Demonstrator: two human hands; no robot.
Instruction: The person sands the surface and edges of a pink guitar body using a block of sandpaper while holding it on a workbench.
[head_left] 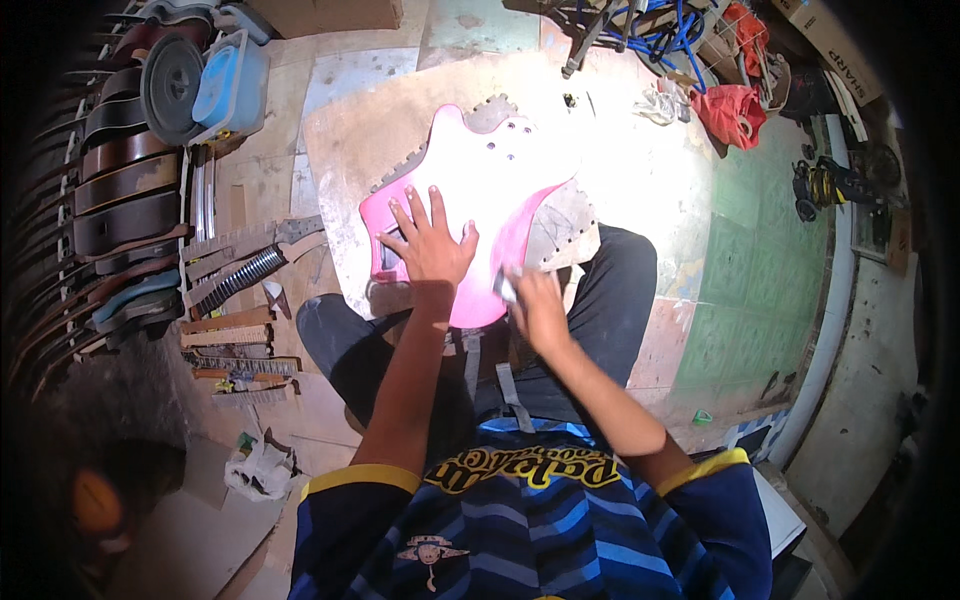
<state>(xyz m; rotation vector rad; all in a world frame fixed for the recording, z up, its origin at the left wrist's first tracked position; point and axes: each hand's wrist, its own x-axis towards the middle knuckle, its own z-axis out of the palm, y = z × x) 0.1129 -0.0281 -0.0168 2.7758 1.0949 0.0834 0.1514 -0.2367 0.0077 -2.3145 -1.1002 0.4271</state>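
Observation:
A pink electric guitar body (517,225) lies in front of me, its far part washed out white by strong light. It rests on a grey mat with notched edges (560,228), between my bent legs. My left hand (430,240) is spread flat on its left part, fingers apart, next to a dark rectangular cavity (393,251). At the near right edge of the body, my right hand (542,308) is closed round a small grey-white piece (506,288), pressed to the rim. Blur hides exactly what that piece is.
Guitar bodies (125,190) stand in a row along the left, beside a blue-lidded plastic tub (232,85). Guitar necks (245,365) lie nearer on the floor. Blue cables (685,40) and a red bag (730,115) are at the far right. A white plastic bag (262,468) lies at lower left.

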